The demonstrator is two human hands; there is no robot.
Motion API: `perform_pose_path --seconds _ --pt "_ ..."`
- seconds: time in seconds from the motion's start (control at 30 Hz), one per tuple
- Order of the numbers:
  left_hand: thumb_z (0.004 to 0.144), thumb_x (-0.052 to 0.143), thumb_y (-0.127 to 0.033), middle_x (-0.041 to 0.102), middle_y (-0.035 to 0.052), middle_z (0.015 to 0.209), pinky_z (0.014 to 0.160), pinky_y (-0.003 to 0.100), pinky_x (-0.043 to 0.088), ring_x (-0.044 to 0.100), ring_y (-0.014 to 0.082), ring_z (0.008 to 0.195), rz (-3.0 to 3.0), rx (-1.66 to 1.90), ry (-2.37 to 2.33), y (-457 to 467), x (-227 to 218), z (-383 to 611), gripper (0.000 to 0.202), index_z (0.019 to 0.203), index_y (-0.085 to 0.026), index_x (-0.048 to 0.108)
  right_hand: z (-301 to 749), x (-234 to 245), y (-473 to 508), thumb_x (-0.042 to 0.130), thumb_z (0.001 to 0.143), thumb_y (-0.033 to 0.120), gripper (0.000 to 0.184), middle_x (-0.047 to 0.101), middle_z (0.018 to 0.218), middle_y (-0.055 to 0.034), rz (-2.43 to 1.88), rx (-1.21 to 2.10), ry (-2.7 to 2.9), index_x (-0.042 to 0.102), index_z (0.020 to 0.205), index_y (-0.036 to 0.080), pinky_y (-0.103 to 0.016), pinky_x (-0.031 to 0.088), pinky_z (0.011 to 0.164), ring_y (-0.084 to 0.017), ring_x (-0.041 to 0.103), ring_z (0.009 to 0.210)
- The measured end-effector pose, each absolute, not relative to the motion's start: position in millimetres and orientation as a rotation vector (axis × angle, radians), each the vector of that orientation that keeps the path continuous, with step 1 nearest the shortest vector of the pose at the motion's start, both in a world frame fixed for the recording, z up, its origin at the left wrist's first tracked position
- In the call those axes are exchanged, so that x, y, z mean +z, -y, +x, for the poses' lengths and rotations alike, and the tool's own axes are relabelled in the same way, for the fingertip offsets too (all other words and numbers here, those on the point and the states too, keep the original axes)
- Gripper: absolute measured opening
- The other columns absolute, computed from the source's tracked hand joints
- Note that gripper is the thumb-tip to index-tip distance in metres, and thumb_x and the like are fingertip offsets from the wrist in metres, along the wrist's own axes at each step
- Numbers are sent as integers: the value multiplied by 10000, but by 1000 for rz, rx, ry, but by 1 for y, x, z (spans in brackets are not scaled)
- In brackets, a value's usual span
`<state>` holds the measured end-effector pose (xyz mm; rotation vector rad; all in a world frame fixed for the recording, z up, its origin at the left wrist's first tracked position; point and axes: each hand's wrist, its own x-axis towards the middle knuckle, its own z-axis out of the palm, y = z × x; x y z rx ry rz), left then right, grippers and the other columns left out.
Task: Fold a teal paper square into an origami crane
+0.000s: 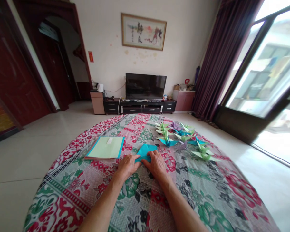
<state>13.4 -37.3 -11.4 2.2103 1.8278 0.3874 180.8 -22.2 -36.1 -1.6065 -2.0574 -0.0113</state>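
A teal sheet of folded paper (146,150) lies on the flowered cloth (145,193) in front of me. My left hand (127,165) presses on its near left corner with curled fingers. My right hand (156,163) presses its near right edge, fingers bent down onto the paper. Both hands touch the sheet and almost meet at its near edge.
A stack of coloured paper (105,147), pale green on top, lies to the left. Several folded paper cranes (181,137) in green, teal and purple stand at the far right of the cloth. Beyond are a TV (145,85) on a low cabinet and tiled floor.
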Motion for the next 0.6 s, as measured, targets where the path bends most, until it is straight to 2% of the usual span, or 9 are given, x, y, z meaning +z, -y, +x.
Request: perform_pose_path --seconds 0.2,0.27,0.33,0.4,0.5,0.6 --pt "792 517 -378 668 91 1050 852 289 431 607 210 975 2256 397 -1768 34 -15 10 430 1200 -251 565 214 -36 11 601 757 394 221 576 855 -56 -1738 -51 1936 595 852 194 -275 358 730 -195 528 824" --pt "789 519 -374 668 92 1046 858 289 425 605 210 978 2256 408 -1768 33 -17 10 436 1201 -241 564 217 -34 11 537 807 316 143 581 849 -62 -1793 -69 1905 597 824 187 -272 351 728 -188 527 819" --pt "779 530 -375 659 101 1065 863 290 417 597 214 997 2248 429 -1784 32 -19 10 464 1216 -222 549 215 -31 13 461 847 260 164 587 847 -71 -1829 -88 1882 605 826 184 -272 346 726 -182 528 813" --pt "772 537 -391 658 108 1058 836 284 421 602 215 981 2211 465 -1820 31 -19 11 501 1235 -201 527 210 -27 16 412 872 265 225 589 841 -75 -1822 -113 1872 618 826 186 -277 341 732 -178 527 805" --pt "795 502 -425 686 96 938 753 268 430 629 201 880 2109 525 -1892 30 -18 11 496 1229 -186 523 202 -23 23 404 875 345 292 591 864 -81 -1753 -154 1850 641 797 193 -301 332 764 -188 517 824" --pt "819 475 -386 691 87 835 716 260 422 636 190 817 2058 568 -1965 30 -18 11 457 1217 -167 528 197 -24 26 513 795 351 196 594 957 -69 -1664 -147 1863 652 821 216 -334 325 783 -219 503 883"
